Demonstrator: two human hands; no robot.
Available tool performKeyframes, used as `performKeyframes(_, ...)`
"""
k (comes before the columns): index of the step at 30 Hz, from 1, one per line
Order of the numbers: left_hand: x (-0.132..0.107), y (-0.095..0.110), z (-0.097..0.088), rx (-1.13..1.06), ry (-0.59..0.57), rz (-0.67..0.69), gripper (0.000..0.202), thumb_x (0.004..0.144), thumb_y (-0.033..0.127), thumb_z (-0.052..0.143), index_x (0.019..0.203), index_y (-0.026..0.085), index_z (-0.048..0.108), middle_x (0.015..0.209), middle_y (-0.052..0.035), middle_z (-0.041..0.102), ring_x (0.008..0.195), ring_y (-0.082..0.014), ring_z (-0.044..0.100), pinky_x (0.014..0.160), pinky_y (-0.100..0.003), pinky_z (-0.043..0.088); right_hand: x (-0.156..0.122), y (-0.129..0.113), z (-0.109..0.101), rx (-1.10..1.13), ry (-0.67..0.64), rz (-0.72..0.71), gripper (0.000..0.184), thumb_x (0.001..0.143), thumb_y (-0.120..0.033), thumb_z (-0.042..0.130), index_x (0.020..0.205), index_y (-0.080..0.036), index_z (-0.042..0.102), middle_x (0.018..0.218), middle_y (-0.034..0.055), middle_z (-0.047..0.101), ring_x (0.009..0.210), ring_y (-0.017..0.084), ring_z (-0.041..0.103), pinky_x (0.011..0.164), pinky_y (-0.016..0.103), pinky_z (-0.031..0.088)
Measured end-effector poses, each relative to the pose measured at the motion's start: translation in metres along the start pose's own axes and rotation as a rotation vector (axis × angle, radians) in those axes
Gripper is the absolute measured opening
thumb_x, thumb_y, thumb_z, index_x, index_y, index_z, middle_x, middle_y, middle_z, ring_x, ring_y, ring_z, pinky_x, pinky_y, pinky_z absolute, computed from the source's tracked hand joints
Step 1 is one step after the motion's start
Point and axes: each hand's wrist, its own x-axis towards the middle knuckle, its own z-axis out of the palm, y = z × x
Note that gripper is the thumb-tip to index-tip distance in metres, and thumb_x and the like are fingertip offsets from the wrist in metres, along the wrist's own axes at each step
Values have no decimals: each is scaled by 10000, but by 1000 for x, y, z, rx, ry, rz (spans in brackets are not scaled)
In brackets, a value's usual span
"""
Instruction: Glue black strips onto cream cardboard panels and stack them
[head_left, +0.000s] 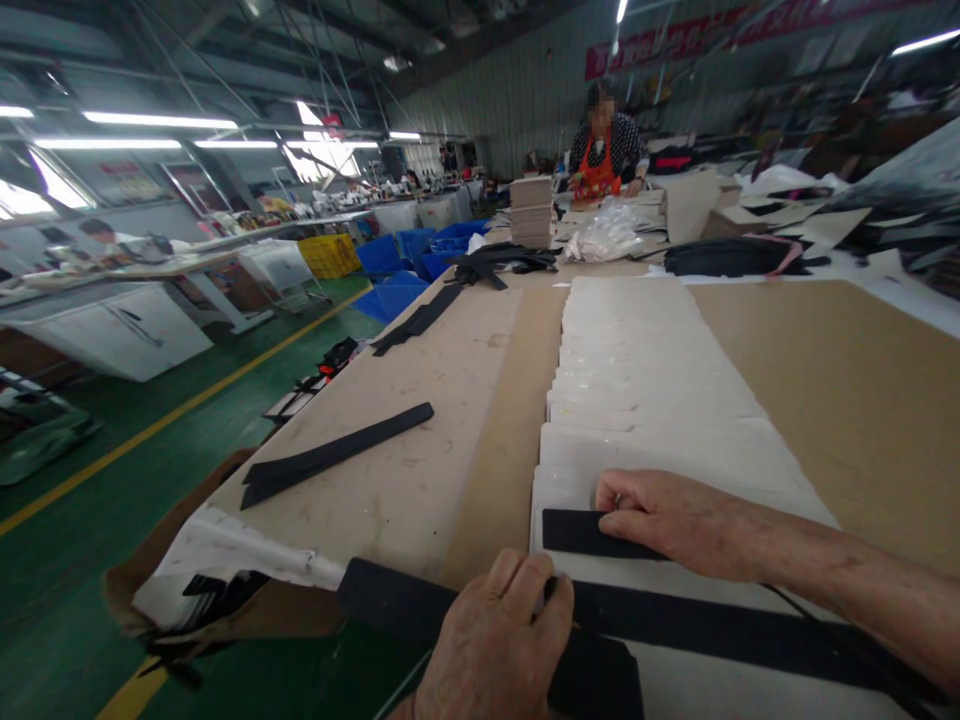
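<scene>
Pinching 1 black strip (570, 532) in the right hand (664, 525) against pale sheets (660, 455) beneath, and clasping other black strips (394, 597) in the left hand (499, 635), with both apart, best keep edges parallel and press evenly.

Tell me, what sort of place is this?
It looks like a factory or workshop. There's a big worktable with dark strips on it, blue bins past its edge, and bright tube lights overhead.
</scene>
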Motion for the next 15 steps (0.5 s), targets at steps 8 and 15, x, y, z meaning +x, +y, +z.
performKeyframes(8,1,0,-3,96,-64,-7,522,803,396,645,1257,164,536,1435,-217,423,1133,-341,558,763,-424,606,1,1,0,-61,29,4,70,859,-237,532,799,-200,531,628,-37,521,580,113,412,526,251,283)
performKeyframes(15,4,2,-3,133,-82,-4,458,842,387,615,1238,165,555,1493,-240,373,1121,-349,549,753,-435,601,3,-5,-1,-83,50,-4,76,855,-215,537,783,-195,525,608,-40,509,563,103,398,531,245,277)
